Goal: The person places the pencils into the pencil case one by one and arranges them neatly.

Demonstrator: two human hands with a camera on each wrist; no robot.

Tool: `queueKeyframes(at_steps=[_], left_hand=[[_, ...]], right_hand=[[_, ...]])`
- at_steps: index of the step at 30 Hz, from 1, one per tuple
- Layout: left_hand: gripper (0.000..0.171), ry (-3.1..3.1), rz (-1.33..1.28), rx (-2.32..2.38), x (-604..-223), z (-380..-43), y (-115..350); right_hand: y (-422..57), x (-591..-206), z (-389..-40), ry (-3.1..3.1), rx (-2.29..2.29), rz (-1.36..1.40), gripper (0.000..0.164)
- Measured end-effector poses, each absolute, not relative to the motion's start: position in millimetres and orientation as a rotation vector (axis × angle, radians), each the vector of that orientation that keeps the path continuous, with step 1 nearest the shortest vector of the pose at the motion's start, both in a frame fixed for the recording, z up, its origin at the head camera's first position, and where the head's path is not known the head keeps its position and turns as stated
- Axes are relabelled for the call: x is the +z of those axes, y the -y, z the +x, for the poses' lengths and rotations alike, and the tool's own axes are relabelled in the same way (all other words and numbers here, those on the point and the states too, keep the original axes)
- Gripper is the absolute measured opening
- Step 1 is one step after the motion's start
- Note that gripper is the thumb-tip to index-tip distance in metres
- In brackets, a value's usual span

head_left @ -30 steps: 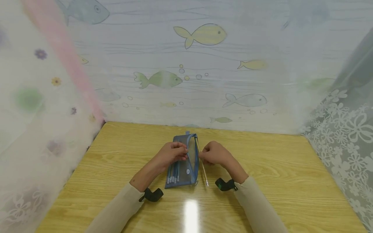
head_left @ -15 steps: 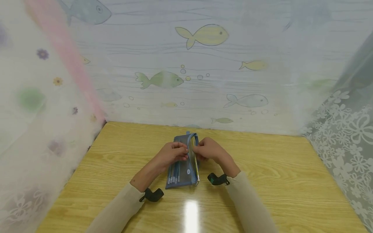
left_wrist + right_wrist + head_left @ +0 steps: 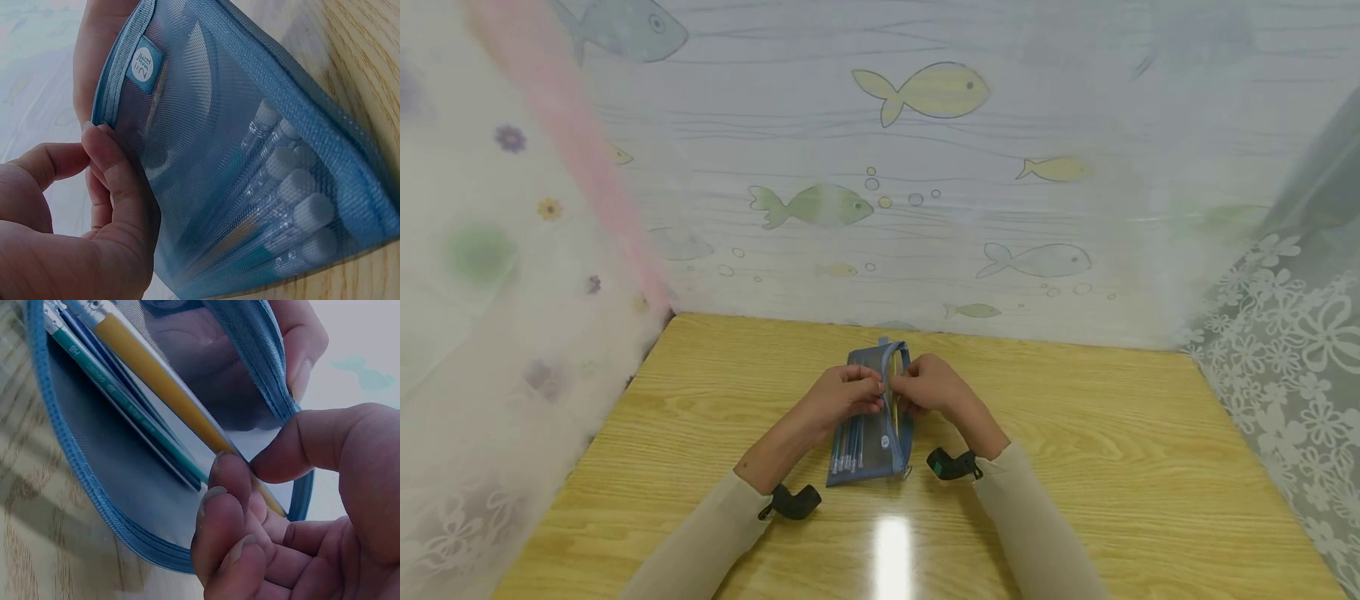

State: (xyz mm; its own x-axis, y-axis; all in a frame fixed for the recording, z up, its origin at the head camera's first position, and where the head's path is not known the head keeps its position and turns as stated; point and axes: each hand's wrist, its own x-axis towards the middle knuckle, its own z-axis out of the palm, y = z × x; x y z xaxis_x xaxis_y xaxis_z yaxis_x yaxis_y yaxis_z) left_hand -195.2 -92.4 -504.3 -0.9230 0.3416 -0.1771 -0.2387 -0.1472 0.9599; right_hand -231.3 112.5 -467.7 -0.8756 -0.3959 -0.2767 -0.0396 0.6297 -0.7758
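Observation:
A blue mesh pencil case (image 3: 874, 454) lies on the table, its zip undone and its mouth facing right. My left hand (image 3: 842, 393) pinches the near zip edge between thumb and fingers and holds the mouth apart. With its thumb and fingertips, my right hand (image 3: 934, 385) grips a yellow pencil (image 3: 165, 378) lying within the opening. Further inside, the right wrist view shows a green pencil (image 3: 103, 387) beside darker ones. Through the mesh, the left wrist view shows several pencils with white erasers (image 3: 297, 187) bunched toward one end.
The wood-grain table (image 3: 1112, 467) stretches out on both sides of the case. Fish-patterned sheeting (image 3: 925, 208) hangs along its back edge. Flowered sheeting (image 3: 512, 333) is at the left, and lace-patterned sheeting (image 3: 1300, 350) at the right. Black wrist cameras (image 3: 797, 502) sit at both cuffs.
My right hand has moved left, carrying the yellow pencil from beside the case into its mouth. The left hand has kept its hold on the zip edge.

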Motion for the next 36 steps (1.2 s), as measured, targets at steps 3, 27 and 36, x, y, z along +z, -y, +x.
queueKeyframes(at_steps=[3,27,36], left_hand=[[0.015,-1.748,0.113,2.124,-504,-195,93],[0.021,-1.765,0.116,2.114,-505,-196,94],[0.028,-1.791,0.127,2.108,-505,-195,93]], right_hand=[[-111,-467,-230,-2.422,-1.146,-0.351,0.033],[-123,-471,-232,-2.545,-1.110,-0.585,0.016],[-133,-470,-226,-2.692,-1.138,-0.701,0.013]])
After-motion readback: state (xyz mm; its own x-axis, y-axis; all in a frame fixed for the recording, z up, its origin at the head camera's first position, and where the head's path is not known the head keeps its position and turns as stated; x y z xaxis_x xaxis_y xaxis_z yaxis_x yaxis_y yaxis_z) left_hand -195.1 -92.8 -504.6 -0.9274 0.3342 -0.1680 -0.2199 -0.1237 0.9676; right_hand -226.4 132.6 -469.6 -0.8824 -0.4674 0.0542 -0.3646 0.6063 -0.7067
